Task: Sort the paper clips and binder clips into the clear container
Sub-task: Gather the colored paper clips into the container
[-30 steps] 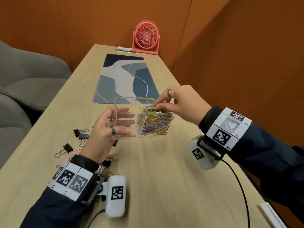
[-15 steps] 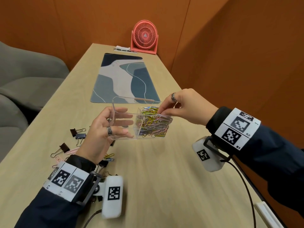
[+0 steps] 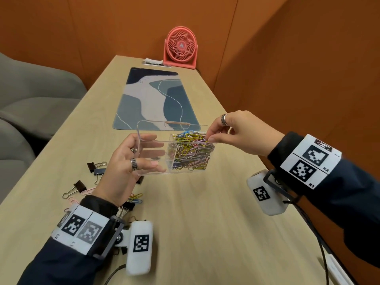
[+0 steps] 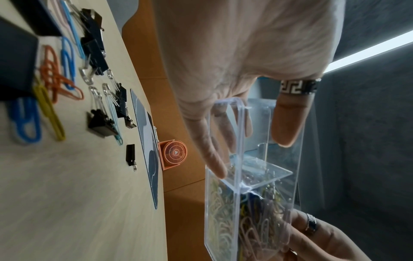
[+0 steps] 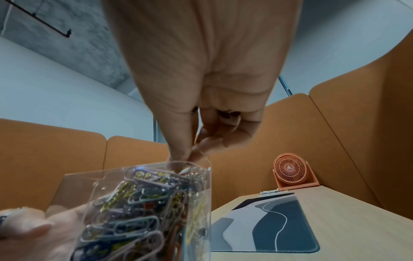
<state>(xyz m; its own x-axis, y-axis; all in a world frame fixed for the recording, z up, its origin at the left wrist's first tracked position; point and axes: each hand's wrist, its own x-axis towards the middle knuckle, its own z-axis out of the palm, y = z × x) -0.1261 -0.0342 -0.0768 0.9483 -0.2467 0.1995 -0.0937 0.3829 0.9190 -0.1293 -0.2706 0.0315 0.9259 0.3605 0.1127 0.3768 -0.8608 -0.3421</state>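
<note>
My left hand point(image 3: 153, 153) holds the clear container point(image 3: 167, 150) above the table, fingers behind it and thumb in front; its lid stands open at the back. The right compartment is packed with coloured paper clips point(image 3: 191, 153), while the left compartment looks empty. At the pile's top right edge my right hand point(image 3: 209, 137) pinches a paper clip between thumb and forefinger. The right wrist view shows those fingertips point(image 5: 178, 159) meeting at the container point(image 5: 201, 203) rim. Loose binder clips point(image 3: 96, 165) and paper clips point(image 3: 135, 197) lie on the table under my left wrist, also seen in the left wrist view as binder clips point(image 4: 100, 123).
A blue patterned desk mat point(image 3: 152, 99) lies beyond the container, with a coral fan point(image 3: 181, 49) at the table's far end. Orange partition walls close the right and back. Grey seats point(image 3: 30, 103) stand to the left. A white object point(image 3: 337, 270) sits at the table's near right edge.
My right hand has drawn back from the middle of the clip pile to its right edge, its fingertips now pinched together. The left hand keeps holding the container in about the same place.
</note>
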